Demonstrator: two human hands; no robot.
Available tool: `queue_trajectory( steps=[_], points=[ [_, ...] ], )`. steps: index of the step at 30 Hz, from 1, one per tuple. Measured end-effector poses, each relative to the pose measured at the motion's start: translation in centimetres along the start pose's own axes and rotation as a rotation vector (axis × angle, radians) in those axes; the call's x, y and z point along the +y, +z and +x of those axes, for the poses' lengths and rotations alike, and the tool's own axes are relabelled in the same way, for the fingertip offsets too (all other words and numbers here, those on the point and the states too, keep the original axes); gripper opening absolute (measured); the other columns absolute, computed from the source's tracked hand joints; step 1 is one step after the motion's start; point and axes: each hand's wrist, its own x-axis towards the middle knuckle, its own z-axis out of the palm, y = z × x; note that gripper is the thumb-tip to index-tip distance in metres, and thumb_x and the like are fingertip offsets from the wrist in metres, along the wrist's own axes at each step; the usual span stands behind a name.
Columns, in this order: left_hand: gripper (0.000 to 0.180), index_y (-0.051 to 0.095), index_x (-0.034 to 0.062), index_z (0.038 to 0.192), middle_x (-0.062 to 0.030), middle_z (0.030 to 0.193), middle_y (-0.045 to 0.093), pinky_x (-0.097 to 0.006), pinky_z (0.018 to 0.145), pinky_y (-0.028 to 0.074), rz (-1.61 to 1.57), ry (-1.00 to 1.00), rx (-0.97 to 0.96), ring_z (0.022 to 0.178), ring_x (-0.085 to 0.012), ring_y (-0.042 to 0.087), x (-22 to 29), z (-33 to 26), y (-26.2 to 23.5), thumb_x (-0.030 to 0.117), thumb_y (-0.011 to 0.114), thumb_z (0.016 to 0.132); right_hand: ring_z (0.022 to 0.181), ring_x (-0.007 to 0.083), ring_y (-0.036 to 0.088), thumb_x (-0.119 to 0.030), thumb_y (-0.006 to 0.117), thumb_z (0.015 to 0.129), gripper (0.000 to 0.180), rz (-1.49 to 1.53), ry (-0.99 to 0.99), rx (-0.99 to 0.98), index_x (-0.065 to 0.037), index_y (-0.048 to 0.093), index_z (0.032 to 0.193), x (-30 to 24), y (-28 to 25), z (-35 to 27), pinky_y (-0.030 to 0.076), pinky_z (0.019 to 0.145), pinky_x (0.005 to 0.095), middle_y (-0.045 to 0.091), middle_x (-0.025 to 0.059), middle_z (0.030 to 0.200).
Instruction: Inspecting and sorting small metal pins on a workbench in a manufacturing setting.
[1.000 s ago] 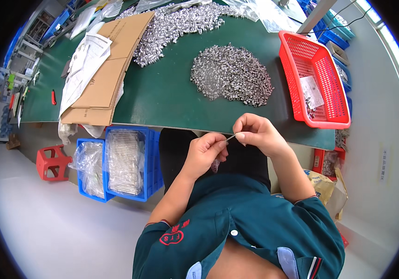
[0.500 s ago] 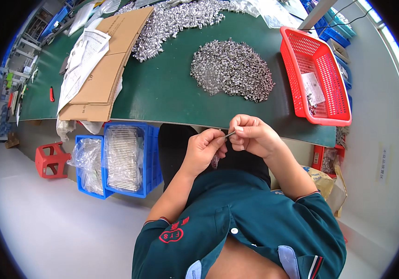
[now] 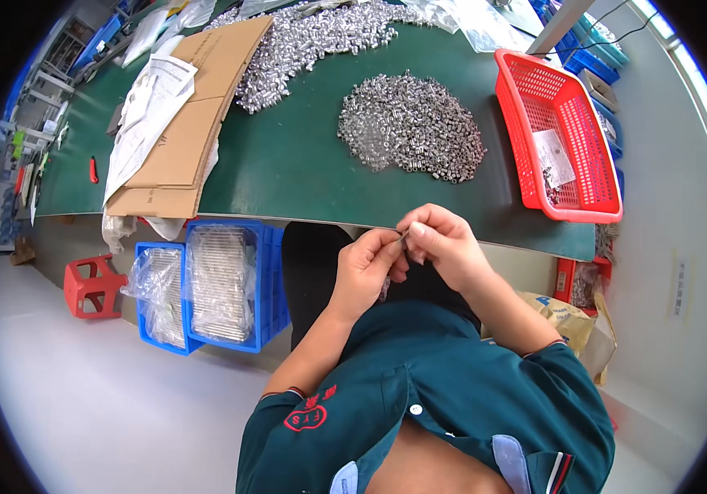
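Just off the table's near edge, my left hand [image 3: 367, 265] and my right hand [image 3: 446, 245] meet fingertip to fingertip. Both are closed in a pinch on a thin, dark, stick-like piece [image 3: 404, 236], mostly covered by the fingers. Something small and pinkish-grey [image 3: 385, 288] shows below my left fingers; its kind cannot be made out. Beyond my hands, a heap of small metal sleeves [image 3: 411, 123] lies on the green table [image 3: 288, 177]. A larger pile of shiny metal pieces [image 3: 312, 41] spreads farther back.
A red plastic basket [image 3: 514, 136] holding a paper slip stands at the right. Flattened cardboard [image 3: 176, 140] with papers lies at the left, near a red cutter [image 3: 93, 170]. Below the table are blue crates [image 3: 271, 280] of bagged parts and a red stool [image 3: 94, 284].
My hands have drawn closer together, the right moving slightly left. Less of the thin piece shows between the fingertips now. The heaps and basket stay in place.
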Motion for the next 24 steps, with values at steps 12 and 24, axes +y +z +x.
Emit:
queue_trajectory(
  steps=[12, 24],
  points=[
    [0.013, 0.056, -0.0008, 0.098, -0.0107, 0.078, 0.065, -0.027, 0.062, 0.054, -0.294, -0.176, 0.004, 0.067, -0.0182, 0.066, -0.8, 0.1, -1.4, 0.012, 0.055, 0.094, 0.071, 0.0247, 0.060, -0.007, 0.068, 0.077, 0.019, -1.292, -0.485, 0.276, -0.006, 0.067, 0.095, -2.4, -1.0, 2.5, 0.049, 0.065, 0.0333, 0.060, 0.0094, 0.079],
    [0.015, 0.057, -0.0018, 0.099, -0.0105, 0.077, 0.065, -0.027, 0.061, 0.054, -0.243, -0.181, 0.052, 0.067, -0.0172, 0.065, -1.6, -0.1, -2.0, 0.012, 0.055, 0.094, 0.081, 0.0238, 0.058, -0.007, 0.071, 0.069, 0.014, -1.650, -0.847, 0.316, -0.008, 0.068, 0.083, -1.4, -2.8, 6.5, 0.048, 0.074, 0.0375, 0.061, 0.0033, 0.084]
  ],
)
